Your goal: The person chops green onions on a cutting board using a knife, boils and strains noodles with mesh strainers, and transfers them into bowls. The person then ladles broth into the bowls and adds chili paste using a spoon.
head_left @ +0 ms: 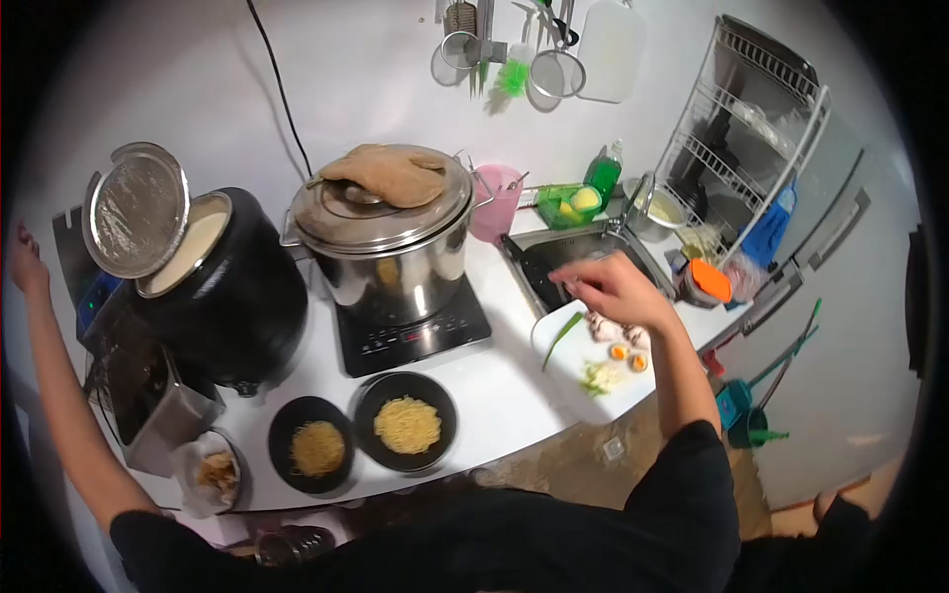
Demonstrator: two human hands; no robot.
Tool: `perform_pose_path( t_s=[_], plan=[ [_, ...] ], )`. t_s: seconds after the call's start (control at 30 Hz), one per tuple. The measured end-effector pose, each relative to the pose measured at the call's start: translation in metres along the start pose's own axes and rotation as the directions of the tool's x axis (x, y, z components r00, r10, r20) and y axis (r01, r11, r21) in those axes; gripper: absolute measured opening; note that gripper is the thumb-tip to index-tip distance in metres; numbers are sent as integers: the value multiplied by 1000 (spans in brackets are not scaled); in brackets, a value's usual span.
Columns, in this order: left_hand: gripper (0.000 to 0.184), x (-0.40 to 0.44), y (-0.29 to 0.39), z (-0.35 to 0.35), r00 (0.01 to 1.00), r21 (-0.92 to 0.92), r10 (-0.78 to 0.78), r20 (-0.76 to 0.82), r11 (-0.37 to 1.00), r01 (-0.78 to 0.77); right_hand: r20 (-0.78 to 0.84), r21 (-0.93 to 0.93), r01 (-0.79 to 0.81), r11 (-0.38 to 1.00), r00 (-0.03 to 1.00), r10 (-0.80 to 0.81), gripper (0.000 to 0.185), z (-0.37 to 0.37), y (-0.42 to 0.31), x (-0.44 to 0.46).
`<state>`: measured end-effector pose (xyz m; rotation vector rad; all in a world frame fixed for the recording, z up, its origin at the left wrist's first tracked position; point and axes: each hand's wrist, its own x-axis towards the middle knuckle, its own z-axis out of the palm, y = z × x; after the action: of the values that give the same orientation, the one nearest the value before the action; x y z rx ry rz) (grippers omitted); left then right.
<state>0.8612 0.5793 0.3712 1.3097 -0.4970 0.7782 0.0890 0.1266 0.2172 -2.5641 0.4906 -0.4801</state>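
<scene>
My right hand (pixel 621 289) is above the white cutting board (pixel 563 371), beside the sink, with its fingers drawn together; what they hold, if anything, is too small to make out. On the board lie a green chilli or leaf strip (pixel 563 338), halved eggs (pixel 620 352), chopped pale green pieces (pixel 596 378) and some brownish-white pieces (pixel 605 328). Far to the left, my left hand (pixel 28 262) is raised near the frame's dark edge, left of a round metal lid (pixel 138 210); its fingers are too unclear to read. Two black bowls (pixel 311 479) (pixel 405 463) hold yellow noodles.
A tall black pot (pixel 247 296) of pale liquid stands at left. A lidded steel stockpot (pixel 420 282) with a brown cloth (pixel 386 178) on it sits on an induction cooker (pixel 410 341). The sink (pixel 638 247), a pink container (pixel 494 203) and a wire rack (pixel 741 138) are behind.
</scene>
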Motion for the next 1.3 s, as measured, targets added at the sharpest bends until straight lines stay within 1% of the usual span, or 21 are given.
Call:
perform_pose_path(
  t_s=[0.03,0.07,0.1,0.17,0.2,0.27,0.33,0.43,0.47,0.53,0.67,0.73,0.9,0.97,1.0,1.03,1.1,1.13,1.17,1.23,1.3],
  plan=[
    [36,-62,42,-1,989,-114,97,113,990,-84,7,-124,130,984,991,-130,25,-14,25,23],
    [36,-134,95,1,957,-238,190,220,962,-136,-50,-232,66,970,996,-80,23,-31,48,49],
    [32,-174,107,-15,865,-112,193,464,981,-159,-113,-328,-4,945,993,-35,22,-48,73,80],
    [27,-283,149,-23,625,72,171,762,937,-343,-452,-491,118,863,812,-369,21,-87,154,156],
    [23,-353,205,-4,489,133,211,846,805,-579,-579,-524,7,851,730,-362,25,-109,181,189],
    [9,-429,255,4,267,71,82,960,853,-517,-798,-374,-370,850,595,-92,38,-147,240,250],
    [9,-472,278,-10,341,250,-112,933,885,-394,-828,113,-529,841,418,374,47,-159,285,289],
    [10,-496,293,-54,579,458,-215,787,832,-314,-881,113,-375,920,390,267,48,-147,342,333],
    [10,-508,294,-74,590,473,-219,777,822,-318,-804,276,-264,924,463,372,45,-144,333,326],
    [20,-532,291,-112,844,674,-184,504,695,-252,-704,449,-161,879,541,459,43,-140,321,313],
    [13,-563,296,-144,811,677,-417,411,735,35,-904,410,182,894,213,371,17,-157,281,273],
    [17,-576,304,-133,735,635,-601,314,708,308,-906,417,274,867,201,372,14,-181,245,244],
    [14,-596,276,-120,689,625,-575,441,748,223,-741,669,553,496,543,394,20,-287,250,222],
    [11,-603,279,-120,641,647,-598,482,736,200,-792,562,582,588,583,181,19,-325,276,249],
    [9,-608,284,-119,638,624,-635,435,724,295,-645,672,464,578,750,148,18,-361,299,273],
    [8,-613,287,-118,630,579,-653,420,728,368,-589,756,382,531,751,298,16,-363,272,281],
    [8,-622,290,-141,614,658,-667,422,691,299,-487,751,274,600,844,225,14,-403,303,300],
    [8,-630,285,-158,658,678,-592,465,716,165,-643,714,441,544,721,260,9,-350,217,251],
    [8,-641,282,-174,626,687,-697,350,645,334,-589,702,343,624,772,238,8,-356,198,236],
    [10,-656,284,-199,580,611,-783,224,577,542,-329,913,194,359,871,364,11,-374,161,231],
    [11,-668,280,-221,652,587,-718,246,645,489,-417,909,346,233,761,497,10,-381,137,233]
  ],
)
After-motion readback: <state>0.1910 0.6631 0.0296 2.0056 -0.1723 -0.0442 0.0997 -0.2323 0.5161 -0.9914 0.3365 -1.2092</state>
